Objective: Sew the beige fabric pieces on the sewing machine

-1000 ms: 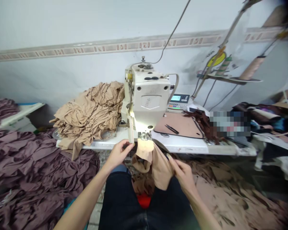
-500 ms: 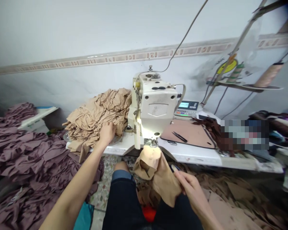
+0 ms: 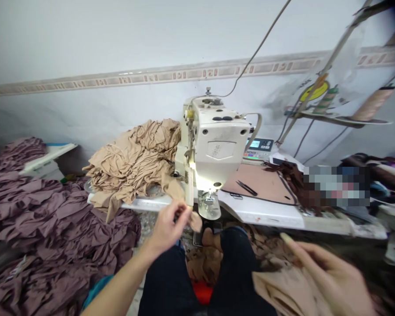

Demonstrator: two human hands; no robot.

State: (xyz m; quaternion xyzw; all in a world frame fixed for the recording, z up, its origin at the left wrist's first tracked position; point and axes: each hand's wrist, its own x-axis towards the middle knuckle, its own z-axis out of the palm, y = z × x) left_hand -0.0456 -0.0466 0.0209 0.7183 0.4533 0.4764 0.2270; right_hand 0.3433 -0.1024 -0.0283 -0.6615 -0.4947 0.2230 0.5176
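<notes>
My left hand (image 3: 171,224) is in front of the sewing machine (image 3: 220,145), thumb and fingers pinched on a beige fabric piece (image 3: 174,188). The cloth trails from the beige pile (image 3: 134,162) past the machine's left side, and its small end hangs below my fingers. The bare machine bed (image 3: 209,208) shows under the lit needle area. My right hand (image 3: 332,272) is at the lower right, blurred, its thumb and fingers stretched out. A beige sewn piece (image 3: 283,292) lies just below and left of it, apparently loose.
Purple fabric (image 3: 62,228) is heaped on the left. Black tweezers (image 3: 246,188) lie on a pink mat (image 3: 263,180) right of the machine, before a control panel (image 3: 258,147). A thread stand (image 3: 345,117) with cones rises at the right. Brown cloth (image 3: 270,245) lies below the table.
My left hand has come from the pile toward the machine's front with a beige piece. My right hand has moved right and down, and the piece under the needle has left the machine bed.
</notes>
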